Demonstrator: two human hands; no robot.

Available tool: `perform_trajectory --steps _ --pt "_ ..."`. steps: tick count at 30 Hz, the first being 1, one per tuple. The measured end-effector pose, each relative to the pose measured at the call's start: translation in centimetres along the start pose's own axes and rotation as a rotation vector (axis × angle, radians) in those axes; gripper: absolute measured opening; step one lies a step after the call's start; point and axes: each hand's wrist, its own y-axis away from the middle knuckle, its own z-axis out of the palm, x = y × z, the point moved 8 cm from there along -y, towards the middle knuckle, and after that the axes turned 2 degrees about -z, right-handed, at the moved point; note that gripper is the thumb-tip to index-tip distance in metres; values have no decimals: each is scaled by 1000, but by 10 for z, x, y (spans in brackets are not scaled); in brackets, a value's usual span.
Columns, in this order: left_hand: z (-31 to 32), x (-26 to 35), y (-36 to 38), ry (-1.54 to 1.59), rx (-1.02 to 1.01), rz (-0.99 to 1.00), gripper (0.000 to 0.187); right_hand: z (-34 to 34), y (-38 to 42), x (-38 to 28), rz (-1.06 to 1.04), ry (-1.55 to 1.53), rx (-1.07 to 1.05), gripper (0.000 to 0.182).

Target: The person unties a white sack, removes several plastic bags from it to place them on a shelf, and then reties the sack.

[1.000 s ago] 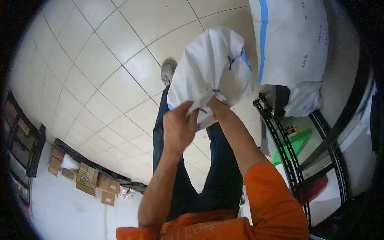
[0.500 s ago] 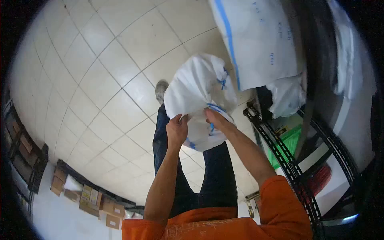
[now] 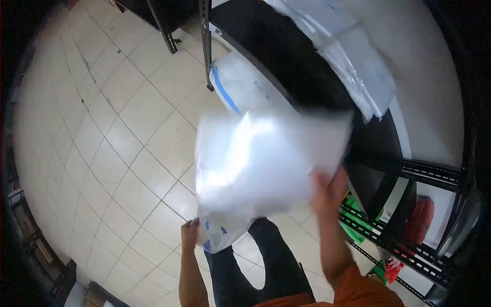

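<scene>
My right hand (image 3: 327, 194), smeared by motion, grips the right edge of a flat, shiny, translucent plastic bag (image 3: 271, 158). The bag spreads out in front of me, level with the shelf's edge. Lower left, my left hand (image 3: 190, 234) has its fingers closed on the rim of a white sack (image 3: 225, 233) with blue marks. The plastic bag hides most of that sack, which hangs before my legs.
A black shelf (image 3: 266, 36) runs along the right, with folded clear plastic (image 3: 358, 66) on it. Under it stands a large white sack with a blue stripe (image 3: 248, 84). Green packages (image 3: 353, 215) and a red bundle (image 3: 419, 220) sit in the lower right rack. Tiled floor (image 3: 148, 117) lies left.
My right hand has left the white sack, moved right and now holds the plastic bag. My left hand has shifted down and left with the sack's rim. The view has swung toward the shelf.
</scene>
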Motion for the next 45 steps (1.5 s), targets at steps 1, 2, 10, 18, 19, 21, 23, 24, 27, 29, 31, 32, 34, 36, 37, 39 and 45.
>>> perform_trajectory --steps 1,2,10,18,19,21,23,24,27,29,31,32,34,36,37,39,45 --pt "1 20 5 -57 14 -4 38 -8 -49 -11 82 -192 126 45" --pt "4 26 9 -104 27 -8 38 -8 -94 -26 67 -262 217 51" --pt "26 31 27 -61 49 75 39 115 -347 -64 -249 942 82 64" --pt "21 13 23 -166 54 -45 44 175 -310 -32 -721 1046 -272 73" --pt "25 14 22 -114 39 -86 46 170 -305 -24 -809 977 -383 64" --pt "24 30 25 -138 61 -50 45 168 -300 -14 -908 957 -537 72" --pt "22 31 27 -180 72 -14 45 182 -269 -37 -764 1060 -462 81" --pt "23 22 23 -153 85 -8 45 192 -253 -46 -624 1155 -382 89" --pt "31 20 17 -191 66 -20 44 227 -232 -40 -515 1364 -88 86" --pt "30 29 12 -226 103 -11 43 233 -237 -42 -554 1343 -95 79" --pt "27 25 15 -278 86 -74 44 221 -227 -46 -574 1247 -223 59" --pt "27 23 18 -279 72 -83 44 196 -225 -34 -566 1259 -233 59" --pt "32 20 15 -235 6 -156 44 162 -215 -28 -781 856 -490 48" --pt "31 26 14 -208 34 -100 44 145 -209 -32 -845 856 -541 47" --pt "32 26 9 -174 38 -50 40 141 -205 -32 -894 860 -585 46" --pt "28 22 13 -165 41 -25 36 144 -235 -30 -905 755 -533 42" --pt "17 35 0 174 66 3 40 186 -289 -25 -652 731 -566 54"
